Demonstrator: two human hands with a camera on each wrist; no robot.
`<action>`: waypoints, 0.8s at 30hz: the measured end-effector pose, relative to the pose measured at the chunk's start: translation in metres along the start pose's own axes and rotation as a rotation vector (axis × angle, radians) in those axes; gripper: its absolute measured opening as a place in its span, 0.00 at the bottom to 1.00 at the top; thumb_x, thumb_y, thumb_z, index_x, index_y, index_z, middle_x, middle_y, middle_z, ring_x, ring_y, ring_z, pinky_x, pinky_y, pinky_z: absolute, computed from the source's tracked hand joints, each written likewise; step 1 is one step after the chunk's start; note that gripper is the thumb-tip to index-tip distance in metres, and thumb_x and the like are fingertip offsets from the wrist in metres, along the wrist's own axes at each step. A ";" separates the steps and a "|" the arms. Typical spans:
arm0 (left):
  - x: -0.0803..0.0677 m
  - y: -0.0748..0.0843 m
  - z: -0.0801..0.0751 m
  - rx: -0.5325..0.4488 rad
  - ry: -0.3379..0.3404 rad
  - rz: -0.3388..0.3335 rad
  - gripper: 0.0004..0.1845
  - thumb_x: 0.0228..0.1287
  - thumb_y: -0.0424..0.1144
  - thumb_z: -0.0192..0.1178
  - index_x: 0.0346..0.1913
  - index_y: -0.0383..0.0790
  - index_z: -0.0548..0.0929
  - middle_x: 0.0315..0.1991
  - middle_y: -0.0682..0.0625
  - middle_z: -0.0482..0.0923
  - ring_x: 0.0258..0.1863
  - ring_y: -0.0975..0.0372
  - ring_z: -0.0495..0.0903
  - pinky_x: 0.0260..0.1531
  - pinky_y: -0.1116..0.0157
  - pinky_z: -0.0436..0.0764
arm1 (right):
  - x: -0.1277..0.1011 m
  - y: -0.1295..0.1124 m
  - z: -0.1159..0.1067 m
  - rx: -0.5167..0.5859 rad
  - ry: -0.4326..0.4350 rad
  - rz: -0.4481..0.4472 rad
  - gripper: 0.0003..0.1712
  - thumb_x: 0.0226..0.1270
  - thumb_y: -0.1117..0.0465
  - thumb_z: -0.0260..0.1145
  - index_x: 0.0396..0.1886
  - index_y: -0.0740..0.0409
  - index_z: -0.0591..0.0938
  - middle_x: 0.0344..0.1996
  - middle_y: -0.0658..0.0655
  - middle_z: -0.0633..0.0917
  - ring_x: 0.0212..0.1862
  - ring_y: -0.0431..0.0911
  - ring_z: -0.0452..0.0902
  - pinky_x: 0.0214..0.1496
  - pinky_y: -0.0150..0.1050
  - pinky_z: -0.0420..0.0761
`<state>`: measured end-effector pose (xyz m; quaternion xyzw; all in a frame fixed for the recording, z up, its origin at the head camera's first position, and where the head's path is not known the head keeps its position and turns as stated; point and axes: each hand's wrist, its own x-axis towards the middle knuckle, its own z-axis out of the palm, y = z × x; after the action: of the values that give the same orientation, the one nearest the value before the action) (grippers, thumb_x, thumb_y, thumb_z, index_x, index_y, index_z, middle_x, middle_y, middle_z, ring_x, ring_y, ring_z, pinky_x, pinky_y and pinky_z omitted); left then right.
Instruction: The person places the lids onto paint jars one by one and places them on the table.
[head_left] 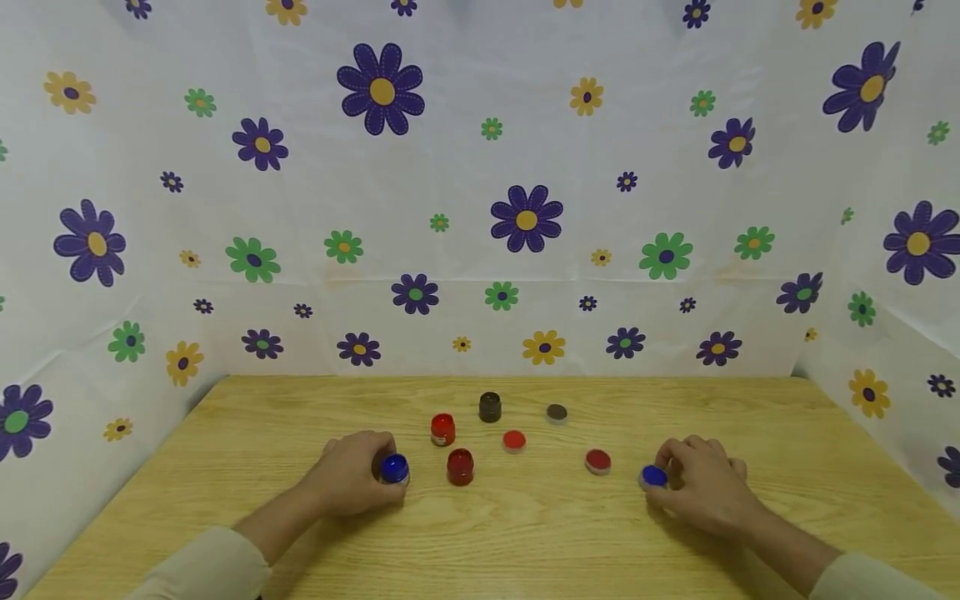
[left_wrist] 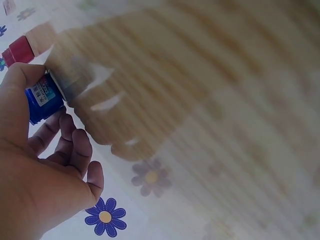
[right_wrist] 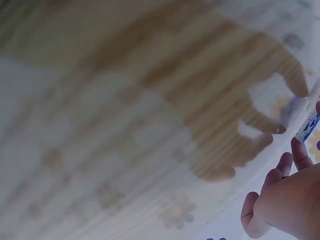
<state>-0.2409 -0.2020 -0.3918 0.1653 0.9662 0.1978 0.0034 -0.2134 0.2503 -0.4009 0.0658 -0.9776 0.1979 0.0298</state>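
Head: left hand (head_left: pixel 356 475) pinches blue jar (head_left: pixel 394 469) by its sides on table (head_left: pixel 525 542), likely to clear the open mouth; right hand (head_left: pixel 701 487) pinches blue lid (head_left: pixel 654 476) edge-on, well apart. Left wrist: pinch spans jar, probably for steadiness. Right wrist: lid cropped.

- Four jars on one desk (head_left: pixel 540 542): blue jar (head_left: pixel 394 469), red jar (head_left: pixel 443 430), maroon jar (head_left: pixel 461 467), blackish jar (head_left: pixel 490 407)
- Four lids: blue lid (head_left: pixel 654 477), red lid (head_left: pixel 513 440), maroon lid (head_left: pixel 597 461), grey lid (head_left: pixel 557 412)
- Two hands: left hand (head_left: pixel 351 473), right hand (head_left: pixel 703 487)
- Two sleeves: left sleeve (head_left: pixel 208 570), right sleeve (head_left: pixel 862 578)
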 end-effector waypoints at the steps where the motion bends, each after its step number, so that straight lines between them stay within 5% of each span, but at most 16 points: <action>1: 0.000 0.000 0.000 -0.003 0.002 0.007 0.15 0.47 0.49 0.72 0.31 0.50 0.77 0.27 0.59 0.74 0.30 0.65 0.70 0.35 0.61 0.62 | 0.000 0.000 0.000 0.000 0.003 0.000 0.20 0.57 0.42 0.71 0.39 0.50 0.80 0.35 0.51 0.76 0.44 0.51 0.69 0.47 0.59 0.62; 14: -0.006 0.007 0.001 -0.106 -0.013 0.088 0.14 0.46 0.44 0.73 0.31 0.48 0.78 0.28 0.58 0.75 0.29 0.65 0.71 0.31 0.70 0.73 | -0.003 -0.006 -0.001 0.022 0.100 -0.040 0.15 0.55 0.49 0.72 0.33 0.54 0.81 0.30 0.48 0.76 0.39 0.46 0.66 0.52 0.61 0.62; 24: -0.017 0.020 0.001 0.086 0.072 0.233 0.14 0.44 0.50 0.72 0.27 0.51 0.76 0.25 0.63 0.69 0.29 0.66 0.65 0.35 0.66 0.67 | -0.014 -0.013 0.001 -0.043 0.123 -0.098 0.17 0.55 0.46 0.73 0.29 0.51 0.79 0.26 0.46 0.72 0.36 0.44 0.63 0.46 0.52 0.61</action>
<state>-0.2183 -0.1894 -0.3862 0.2690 0.9476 0.1610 -0.0613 -0.1981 0.2395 -0.3975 0.1005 -0.9736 0.1786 0.1006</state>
